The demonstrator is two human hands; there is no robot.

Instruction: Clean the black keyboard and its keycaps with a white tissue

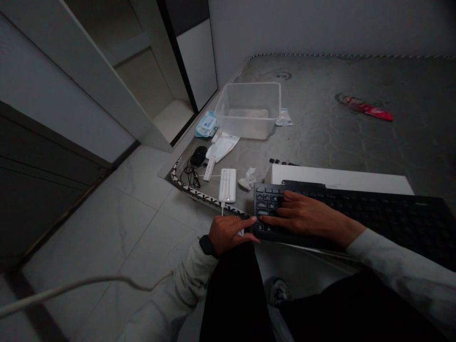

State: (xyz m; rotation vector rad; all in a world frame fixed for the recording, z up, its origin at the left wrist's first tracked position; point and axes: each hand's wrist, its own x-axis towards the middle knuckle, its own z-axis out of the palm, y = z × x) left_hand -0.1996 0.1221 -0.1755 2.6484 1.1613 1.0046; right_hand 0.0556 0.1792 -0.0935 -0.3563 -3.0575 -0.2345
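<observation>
A black keyboard (377,204) lies partly over a long white box (342,178) near the front edge of the grey-covered surface. My right hand (302,213) rests on the keyboard's left part, index finger stretched over the keys and other fingers bent. At the keyboard's left front corner is my left hand (230,232), thumb and index finger apart, with a small white item (241,232) partly showing between them. Just beyond that hand lies a white power bank (227,185) with a cable plugged into it. Crumpled white tissue (247,179) sits between power bank and keyboard.
A clear plastic bin (247,124) stands farther back, beside a blue wipes packet (206,124). A black mouse (198,156) with its coiled cable is at the left edge. A red object (366,108) lies back right. A pale cable (135,283) crosses the lower left.
</observation>
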